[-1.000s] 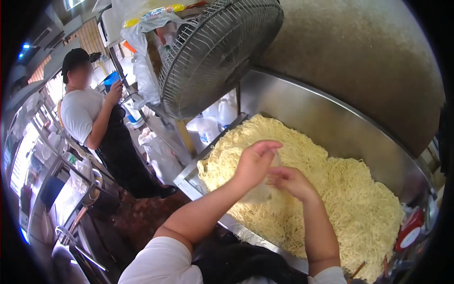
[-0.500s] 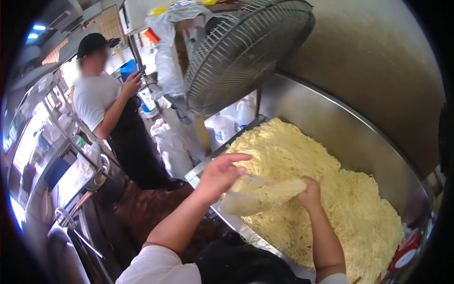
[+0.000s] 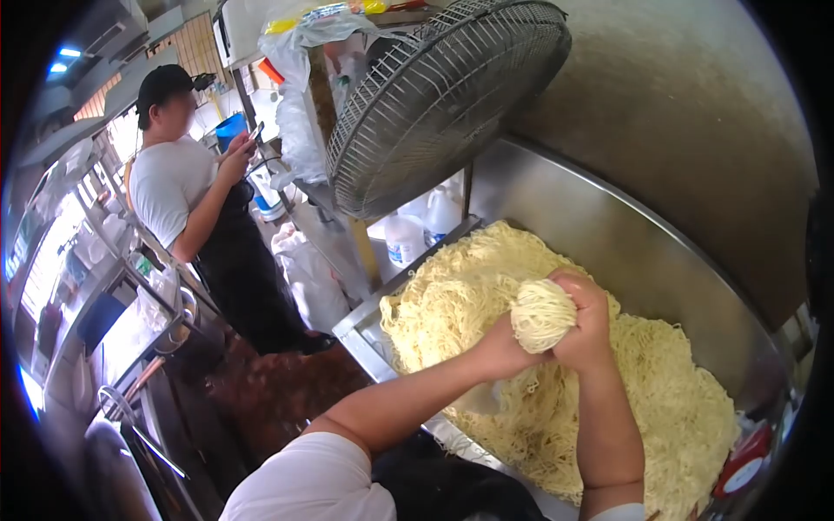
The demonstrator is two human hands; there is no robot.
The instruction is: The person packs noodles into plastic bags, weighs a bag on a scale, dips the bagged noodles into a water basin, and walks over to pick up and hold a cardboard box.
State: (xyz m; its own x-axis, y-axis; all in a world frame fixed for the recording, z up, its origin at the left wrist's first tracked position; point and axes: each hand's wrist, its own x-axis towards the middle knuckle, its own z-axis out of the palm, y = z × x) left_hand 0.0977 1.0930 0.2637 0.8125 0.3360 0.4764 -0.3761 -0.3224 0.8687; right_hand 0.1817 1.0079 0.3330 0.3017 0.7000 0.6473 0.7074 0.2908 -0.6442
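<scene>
Between my two hands, above the trough, is a rounded bundle of pale yellow noodles (image 3: 543,315). My right hand (image 3: 588,317) is closed around its right side. My left hand (image 3: 511,349) presses against its lower left, with the fingers mostly hidden behind the bundle. Under my left forearm hangs a translucent, pale sheet that looks like a clear plastic bag (image 3: 479,398); its upper part is covered. Below both hands, a large heap of loose noodles (image 3: 665,391) fills the metal trough (image 3: 599,187).
A big fan (image 3: 443,113) overhangs the trough's far left end. White jugs (image 3: 402,239) stand behind that end. At the right corner sits a red scale with a round dial (image 3: 745,469). To the left, a person (image 3: 178,187) in a black cap and apron holds a phone (image 3: 256,131).
My left hand has come over to the right and joined my right hand. The noodles, earlier stretched out sideways beside the clear plastic, are now gathered into a round bundle and held higher.
</scene>
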